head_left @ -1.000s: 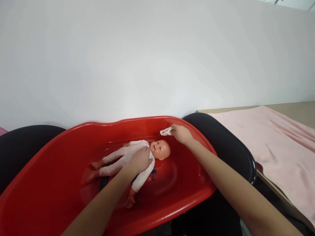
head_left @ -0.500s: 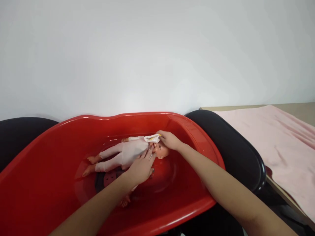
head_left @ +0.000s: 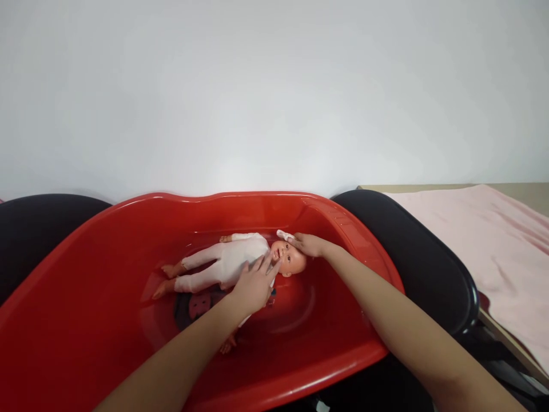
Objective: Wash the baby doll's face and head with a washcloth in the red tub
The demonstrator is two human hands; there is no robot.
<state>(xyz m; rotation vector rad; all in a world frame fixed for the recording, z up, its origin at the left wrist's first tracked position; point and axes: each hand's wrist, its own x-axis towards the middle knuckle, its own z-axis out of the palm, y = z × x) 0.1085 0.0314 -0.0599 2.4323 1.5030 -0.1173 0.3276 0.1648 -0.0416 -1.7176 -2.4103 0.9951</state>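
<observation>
A baby doll (head_left: 238, 258) in white clothing lies on its back inside a red baby bathtub (head_left: 128, 240), its head towards the right. My left hand (head_left: 254, 284) rests on the doll's upper chest near the chin, fingers spread and extended. At the far side of the doll's head (head_left: 297, 262), my right hand (head_left: 312, 245) pinches a small white cloth (head_left: 283, 235). The cloth hangs beside the forehead, mostly bunched. The doll's near arm is partly hidden beneath my left forearm.
Black rounded surfaces flank the tub, one at the left (head_left: 38, 240) and one at the right (head_left: 412, 263). A pink blanket (head_left: 484, 246) covers a table beyond the right one. Behind the tub rises a plain white wall (head_left: 274, 97). A dark printed picture (head_left: 199, 306) shows on the tub floor.
My right hand has carried the cloth from over the doll's neck and lower face to the far side of its head. My left hand stays near the chest, its fingers more spread.
</observation>
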